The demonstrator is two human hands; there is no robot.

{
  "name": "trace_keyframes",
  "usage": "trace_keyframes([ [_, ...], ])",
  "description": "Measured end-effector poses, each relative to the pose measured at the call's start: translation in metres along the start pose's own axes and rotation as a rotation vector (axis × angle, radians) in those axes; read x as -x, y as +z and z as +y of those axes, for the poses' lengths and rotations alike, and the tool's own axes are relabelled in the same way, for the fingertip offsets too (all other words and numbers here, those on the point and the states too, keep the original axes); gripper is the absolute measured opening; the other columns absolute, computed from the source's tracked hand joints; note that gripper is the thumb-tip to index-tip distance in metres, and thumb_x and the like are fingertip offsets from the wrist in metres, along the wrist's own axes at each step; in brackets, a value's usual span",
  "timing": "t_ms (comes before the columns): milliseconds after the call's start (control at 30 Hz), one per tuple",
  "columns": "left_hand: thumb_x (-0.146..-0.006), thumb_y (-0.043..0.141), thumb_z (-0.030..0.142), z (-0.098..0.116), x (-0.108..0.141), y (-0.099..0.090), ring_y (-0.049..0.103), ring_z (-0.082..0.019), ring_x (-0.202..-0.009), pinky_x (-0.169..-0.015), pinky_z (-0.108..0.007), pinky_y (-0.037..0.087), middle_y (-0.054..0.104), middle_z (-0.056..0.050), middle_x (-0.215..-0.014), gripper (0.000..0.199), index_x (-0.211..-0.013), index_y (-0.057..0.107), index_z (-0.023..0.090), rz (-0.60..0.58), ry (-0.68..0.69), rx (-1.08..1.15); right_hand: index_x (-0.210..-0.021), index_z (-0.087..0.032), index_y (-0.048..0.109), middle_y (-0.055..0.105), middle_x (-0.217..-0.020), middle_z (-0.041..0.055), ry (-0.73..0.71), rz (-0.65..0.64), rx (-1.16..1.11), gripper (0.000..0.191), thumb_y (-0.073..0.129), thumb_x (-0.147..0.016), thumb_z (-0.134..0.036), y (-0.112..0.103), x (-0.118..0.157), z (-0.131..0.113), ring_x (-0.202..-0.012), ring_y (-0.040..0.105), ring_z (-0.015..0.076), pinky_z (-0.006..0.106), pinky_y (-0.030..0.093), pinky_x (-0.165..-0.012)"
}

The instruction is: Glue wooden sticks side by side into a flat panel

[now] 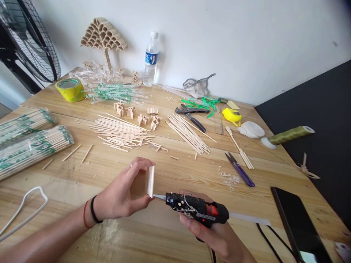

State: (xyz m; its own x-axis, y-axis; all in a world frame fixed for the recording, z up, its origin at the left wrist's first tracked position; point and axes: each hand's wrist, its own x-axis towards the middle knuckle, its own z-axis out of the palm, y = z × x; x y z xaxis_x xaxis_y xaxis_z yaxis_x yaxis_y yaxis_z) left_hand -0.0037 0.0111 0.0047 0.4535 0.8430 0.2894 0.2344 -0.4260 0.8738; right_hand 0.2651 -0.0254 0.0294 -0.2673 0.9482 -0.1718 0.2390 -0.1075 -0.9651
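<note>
Left hand (pixel 123 191) had a small wooden panel (pixel 151 181) pinched end to end, thumb below, fingers above, spread the panel's length. Right hand (pixel 216 237) had its fingers wrapped round the glue gun (pixel 192 207), nozzle (pixel 160 197) by the panel's lower end, contact unclear. Both were over the desk (pixel 153 233), nearside of the loose sticks (pixel 120 129).

Table (pixel 192 171): smooth wood, soft sheen. Glue gun (pixel 199 210): black plastic, spotted with residue; nozzle (pixel 160 197), grey metal. Small panel (pixel 151 180) and loose sticks (pixel 119 128): pale, matt wood. Bottle (pixel 150 69): clear, glossy plastic. Tape roll (pixel 74 94): shiny yellow plastic.
</note>
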Motion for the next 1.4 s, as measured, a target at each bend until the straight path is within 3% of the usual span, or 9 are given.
trace_keyframes([
  [167,-0.09,0.073,0.017,0.0005,0.0004,-0.001,0.06,-0.031,-0.128,-0.107,-0.046,0.05,0.059,-0.012,-0.136,0.064,-0.146,0.046,0.029,-0.006,-0.016,-0.002,-0.068,-0.027,0.069,0.061,-0.064,0.0043,-0.015,0.007,0.004,0.035,0.081,-0.084,-0.056,0.0021,-0.0015,-0.0007,-0.067,0.061,0.0266,0.038,0.054,-0.064],
  [567,-0.091,0.072,0.018,0.0006,-0.0001,-0.0012,0.058,-0.03,-0.128,-0.109,-0.046,0.047,0.057,-0.011,-0.136,0.063,-0.146,0.044,0.028,-0.028,-0.012,-0.001,-0.069,-0.027,0.073,0.07,-0.07,0.0062,0.004,0.005,0.025,0.032,0.083,-0.085,-0.053,0.0003,0.0015,0.0,-0.075,0.068,0.0305,0.039,0.056,-0.07],
  [867,-0.091,0.071,0.016,0.0009,0.0009,-0.0019,0.057,-0.029,-0.13,-0.109,-0.045,0.047,0.056,-0.01,-0.138,0.058,-0.141,0.045,0.029,-0.039,-0.016,0.013,-0.072,-0.024,0.07,0.068,-0.067,0.0047,-0.11,-0.051,0.109,0.032,0.076,-0.092,-0.049,-0.0033,-0.0019,0.0043,-0.064,0.063,0.0232,0.033,0.057,-0.063],
  [1400,-0.09,0.071,0.017,0.0029,-0.0007,-0.0026,0.058,-0.028,-0.127,-0.107,-0.044,0.049,0.056,-0.009,-0.136,0.066,-0.148,0.042,0.03,-0.054,-0.018,-0.005,-0.076,-0.024,0.072,0.069,-0.07,0.005,-0.096,-0.076,0.11,0.028,0.072,-0.095,-0.045,-0.0044,-0.0013,0.007,-0.07,0.066,0.0252,0.033,0.054,-0.065],
])
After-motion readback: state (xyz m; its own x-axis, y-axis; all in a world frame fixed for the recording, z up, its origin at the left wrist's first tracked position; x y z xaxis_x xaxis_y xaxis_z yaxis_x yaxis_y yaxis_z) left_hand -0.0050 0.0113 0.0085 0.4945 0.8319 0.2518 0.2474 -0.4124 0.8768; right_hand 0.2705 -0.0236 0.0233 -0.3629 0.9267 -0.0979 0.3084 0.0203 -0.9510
